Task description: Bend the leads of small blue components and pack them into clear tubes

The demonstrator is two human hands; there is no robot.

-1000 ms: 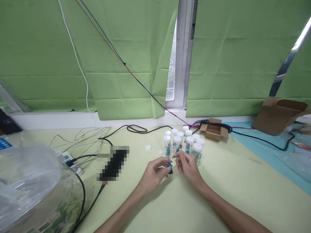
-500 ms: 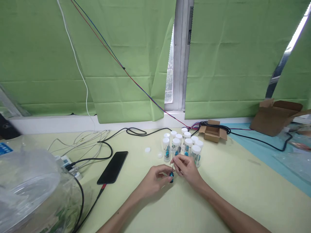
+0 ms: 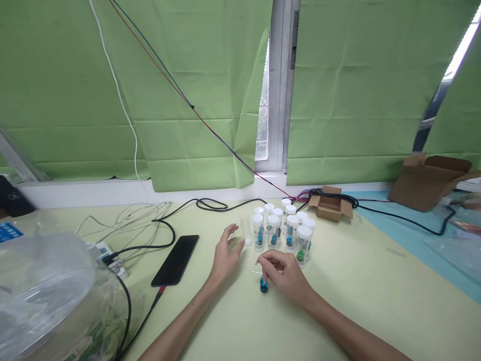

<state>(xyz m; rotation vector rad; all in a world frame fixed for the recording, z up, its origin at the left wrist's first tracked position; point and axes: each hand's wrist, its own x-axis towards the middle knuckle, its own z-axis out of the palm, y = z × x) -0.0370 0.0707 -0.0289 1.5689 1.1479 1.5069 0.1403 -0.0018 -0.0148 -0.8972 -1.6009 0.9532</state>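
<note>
My left hand [image 3: 224, 255] has its fingers apart beside a clear tube [image 3: 245, 228], which looks open at the top. I cannot tell whether the fingers touch the tube. Over the table my right hand [image 3: 283, 273] is pinched at a small blue-and-black piece [image 3: 264, 286]. A thin metal shaft [image 3: 256, 272] points left from its fingertips. Just beyond the right hand stand several clear tubes with white caps [image 3: 273, 219]. Blue pieces [image 3: 289, 240] show inside some, and the nearest tube holds a green piece [image 3: 300, 255].
A black phone [image 3: 175, 260] on a cable lies to the left, with a power strip [image 3: 107, 253] and tangled wires [image 3: 139, 220] beyond. A clear plastic bag [image 3: 45, 281] fills the left front. Two open cardboard boxes [image 3: 330, 203] [image 3: 424, 183] stand at the back right.
My left hand has let go of the blue-and-black piece and moved left and away to the clear tube, its fingers opening. The piece's shaft has tipped from upright to nearly level.
</note>
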